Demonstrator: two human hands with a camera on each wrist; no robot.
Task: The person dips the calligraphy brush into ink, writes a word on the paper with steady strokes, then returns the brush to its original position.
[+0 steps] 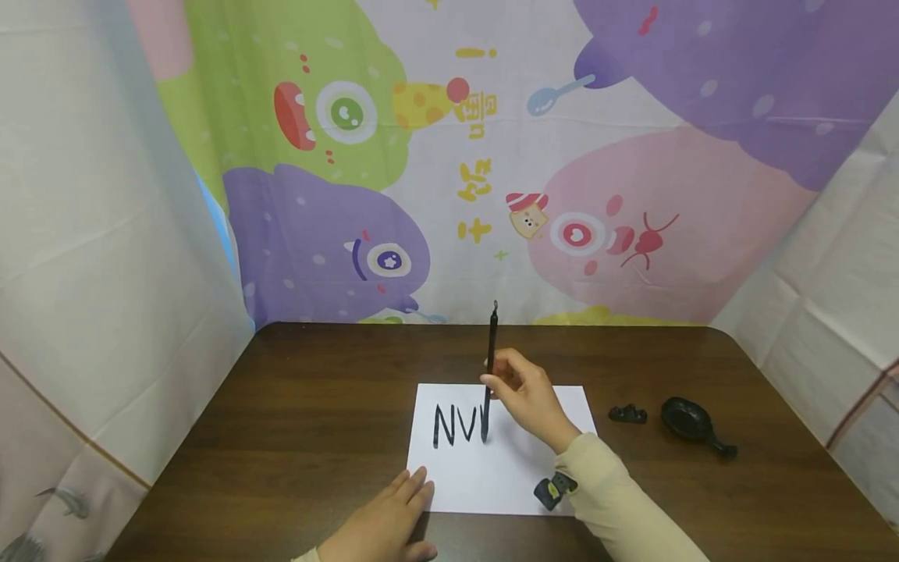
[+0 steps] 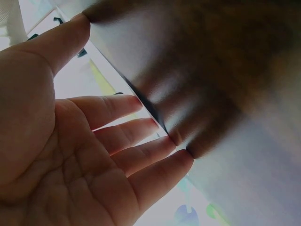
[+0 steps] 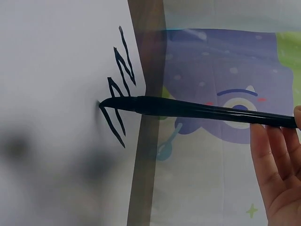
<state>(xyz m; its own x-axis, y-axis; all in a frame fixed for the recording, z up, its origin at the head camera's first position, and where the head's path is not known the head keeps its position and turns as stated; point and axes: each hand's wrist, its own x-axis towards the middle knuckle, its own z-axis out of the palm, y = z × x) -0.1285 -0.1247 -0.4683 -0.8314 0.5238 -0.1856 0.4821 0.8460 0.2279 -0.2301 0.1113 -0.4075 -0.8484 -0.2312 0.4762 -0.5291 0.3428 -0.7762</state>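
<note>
A white sheet of paper (image 1: 485,488) lies on the brown table, bearing black strokes that read "NV" (image 1: 453,426) and another upright stroke beside them. My right hand (image 1: 528,396) pinches a black writing brush (image 1: 492,339) between thumb and fingers, holding it nearly upright. In the right wrist view the dark, bent bristle tip (image 3: 109,102) meets the paper at the end of a stroke. Along the sheet's lower left edge, my left hand (image 1: 386,517) rests with fingers extended. The left wrist view shows its fingertips (image 2: 183,157) touching the surface at that edge.
To the right of the paper sit a small black brush rest (image 1: 628,414) and a black pan-shaped dish (image 1: 687,417) with a short handle. A cartoon-printed curtain (image 1: 449,273) hangs behind the table's far edge. A black strap device (image 1: 555,490) is on the right wrist.
</note>
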